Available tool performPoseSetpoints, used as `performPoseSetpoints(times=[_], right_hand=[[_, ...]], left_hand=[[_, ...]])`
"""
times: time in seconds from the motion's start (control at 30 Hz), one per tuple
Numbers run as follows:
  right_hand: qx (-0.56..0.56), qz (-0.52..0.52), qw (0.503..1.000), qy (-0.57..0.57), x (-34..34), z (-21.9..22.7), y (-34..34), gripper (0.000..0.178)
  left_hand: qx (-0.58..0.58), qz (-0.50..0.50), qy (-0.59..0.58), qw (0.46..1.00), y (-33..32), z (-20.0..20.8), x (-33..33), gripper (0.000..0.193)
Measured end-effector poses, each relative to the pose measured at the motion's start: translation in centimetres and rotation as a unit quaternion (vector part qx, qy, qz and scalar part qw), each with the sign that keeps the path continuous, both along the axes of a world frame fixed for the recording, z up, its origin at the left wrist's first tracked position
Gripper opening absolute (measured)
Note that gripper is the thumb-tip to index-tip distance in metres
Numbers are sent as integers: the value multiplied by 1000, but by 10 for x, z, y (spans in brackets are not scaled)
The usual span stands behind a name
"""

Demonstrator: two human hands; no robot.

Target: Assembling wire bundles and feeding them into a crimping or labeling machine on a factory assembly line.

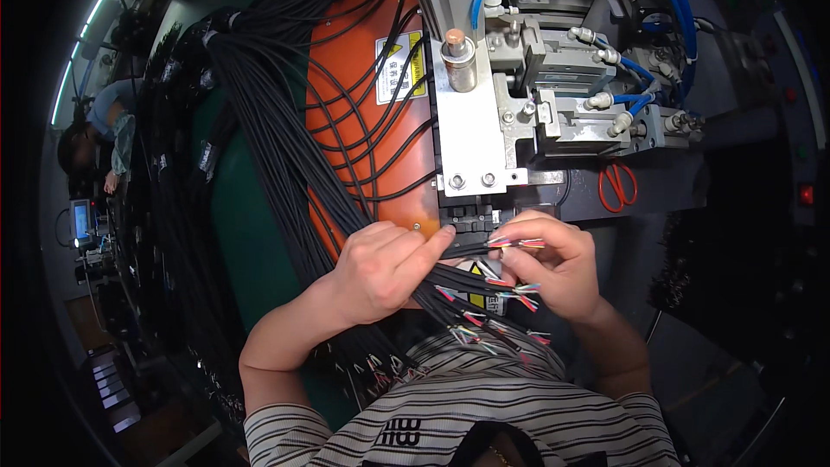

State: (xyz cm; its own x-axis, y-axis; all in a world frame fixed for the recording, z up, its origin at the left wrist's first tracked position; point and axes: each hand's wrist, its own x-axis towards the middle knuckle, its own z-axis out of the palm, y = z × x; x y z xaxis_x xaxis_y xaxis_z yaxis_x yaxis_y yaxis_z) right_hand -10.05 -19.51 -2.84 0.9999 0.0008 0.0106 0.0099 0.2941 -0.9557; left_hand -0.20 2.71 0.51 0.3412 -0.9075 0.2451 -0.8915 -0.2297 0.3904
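In front of the machine, my left hand (380, 270) is closed around a black multi-core cable (467, 251), its thumb pointing toward the cable's end. My right hand (558, 264) pinches the thin coloured wires (523, 244) that fan out of that end, red and pale ones among them. Just above the cable sits a small black fixture block (471, 218) on the machine. Below my hands, more black cables with stripped ends (519, 298) lie over the machine's front edge, their coloured wires splayed. The cable inside my left fist is hidden.
A thick bundle of black cables (268, 112) runs from the upper left across the orange machine plate (367, 134). A metal press (471, 130) with pneumatic cylinders (575, 121) and blue air hoses (692, 26) stands ahead. Red-handled scissors (617, 187) lie at right. Another person (112, 121) is far left.
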Motion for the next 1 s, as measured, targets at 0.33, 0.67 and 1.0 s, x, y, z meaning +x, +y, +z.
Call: performPoseSetpoints(times=[0.33, 0.67, 1.0], right_hand=[[-155, -23, 986, -51, 5, -4, 5, 16], [-25, -59, 998, 1, 4, 1, -2, 13], [-230, 13, 971, -70, 16, 15, -30, 5]], left_hand=[[-44, -2, 223, 974, -17, 0, 5, 59], [-80, 13, 211, 974, -36, -4, 9, 49], [-94, -9, -41, 995, -42, -3, 3, 32]])
